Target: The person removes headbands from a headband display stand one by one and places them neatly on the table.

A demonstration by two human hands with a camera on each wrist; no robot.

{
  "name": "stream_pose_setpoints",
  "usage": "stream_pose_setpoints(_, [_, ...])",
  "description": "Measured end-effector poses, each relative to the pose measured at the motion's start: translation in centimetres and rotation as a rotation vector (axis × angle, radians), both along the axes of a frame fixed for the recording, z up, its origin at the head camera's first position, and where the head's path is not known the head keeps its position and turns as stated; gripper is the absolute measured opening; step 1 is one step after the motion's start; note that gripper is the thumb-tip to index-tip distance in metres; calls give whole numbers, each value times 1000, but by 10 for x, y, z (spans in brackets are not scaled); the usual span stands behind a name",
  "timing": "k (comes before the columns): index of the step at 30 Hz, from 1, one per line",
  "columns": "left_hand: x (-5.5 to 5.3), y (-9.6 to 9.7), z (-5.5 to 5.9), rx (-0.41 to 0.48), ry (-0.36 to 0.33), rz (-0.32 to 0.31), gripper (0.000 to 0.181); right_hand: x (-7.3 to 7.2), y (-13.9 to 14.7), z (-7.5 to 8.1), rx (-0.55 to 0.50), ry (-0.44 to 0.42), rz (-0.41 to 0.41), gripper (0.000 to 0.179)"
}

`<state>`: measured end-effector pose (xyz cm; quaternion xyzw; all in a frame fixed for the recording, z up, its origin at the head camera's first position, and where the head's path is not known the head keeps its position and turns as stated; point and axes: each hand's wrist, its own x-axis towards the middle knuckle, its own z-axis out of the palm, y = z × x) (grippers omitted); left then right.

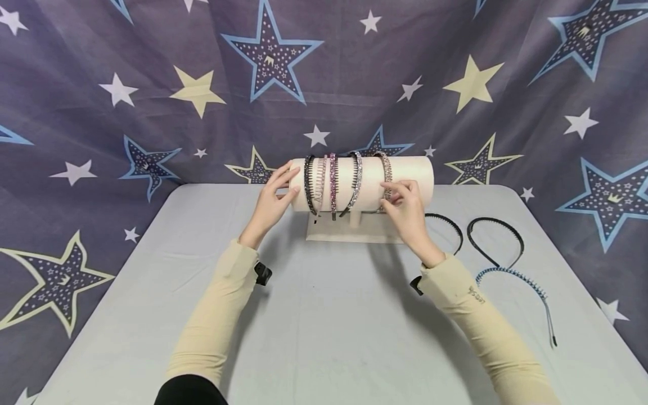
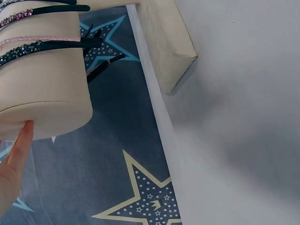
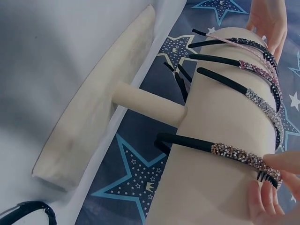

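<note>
A cream cylindrical headband stand (image 1: pixel 412 174) carries several headbands across its roll. My right hand (image 1: pixel 407 211) pinches the rightmost one, a headband with brown and silver rhinestones (image 3: pixel 236 154), between thumb and fingers at its front. With extended fingers, my left hand (image 1: pixel 270 205) touches the left end of the roll; in the left wrist view a fingertip lies against the round end face. Left of the pinched band sit a silver rhinestone headband (image 1: pixel 357 180), a pink-red one (image 1: pixel 333 185), a pale pink one (image 1: pixel 320 180) and a black one (image 1: pixel 307 185).
To the right of the stand, two black headbands (image 1: pixel 516 233) and a blue headband (image 1: pixel 511 271) lie on the pale table (image 1: pixel 324 326). The stand's flat base (image 1: pixel 329 230) rests near the back edge. Behind it hangs a star-patterned cloth (image 1: pixel 344 73).
</note>
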<state>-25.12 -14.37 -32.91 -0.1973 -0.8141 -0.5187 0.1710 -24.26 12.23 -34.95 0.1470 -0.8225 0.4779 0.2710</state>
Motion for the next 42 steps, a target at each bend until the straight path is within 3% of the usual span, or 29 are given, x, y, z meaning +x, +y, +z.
stream_pose_setpoints(24, [0, 2, 1, 7, -6, -4, 38, 1, 21, 6, 39, -45, -57, 33])
stream_pose_setpoints(32, [0, 1, 0, 0, -10, 2, 38, -2, 17, 4, 74, 9, -43, 32])
stream_pose_setpoints(42, [0, 0, -1, 2, -2, 2, 38, -3, 9, 5, 79, 44, -96, 29])
